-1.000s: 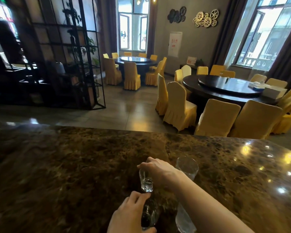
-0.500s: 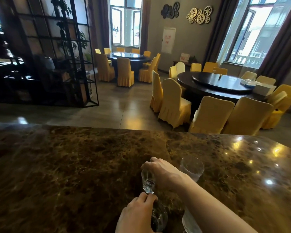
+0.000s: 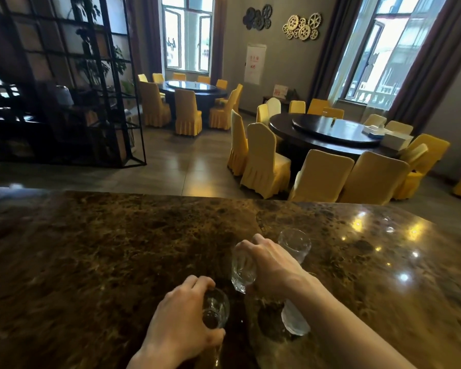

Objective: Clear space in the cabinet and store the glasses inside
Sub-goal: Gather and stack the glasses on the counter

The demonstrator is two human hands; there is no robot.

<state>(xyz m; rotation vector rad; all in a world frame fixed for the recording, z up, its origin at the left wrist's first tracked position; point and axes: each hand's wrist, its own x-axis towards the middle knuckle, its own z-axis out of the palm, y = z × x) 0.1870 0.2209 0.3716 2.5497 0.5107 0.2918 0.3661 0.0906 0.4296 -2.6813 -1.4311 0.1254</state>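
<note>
On the dark marble counter [image 3: 96, 262] my right hand [image 3: 270, 262] grips a small clear glass [image 3: 242, 270] by its rim, lifted slightly and tilted. My left hand [image 3: 181, 323] is closed around another clear glass [image 3: 215, 307] near the front edge. A taller clear glass [image 3: 294, 245] stands just beyond my right hand. A fourth clear glass [image 3: 294, 319] shows under my right forearm, partly hidden. No cabinet is in view.
Beyond the counter lies a dining room: a round dark table [image 3: 330, 131] ringed by yellow-covered chairs [image 3: 266, 158] at right, a second table [image 3: 192, 89] at the back. A black metal shelf frame [image 3: 112, 83] stands at left.
Both hands have drawn a little toward me with their glasses. The small glass in my right hand has lifted and tilted. My view has shifted slightly.
</note>
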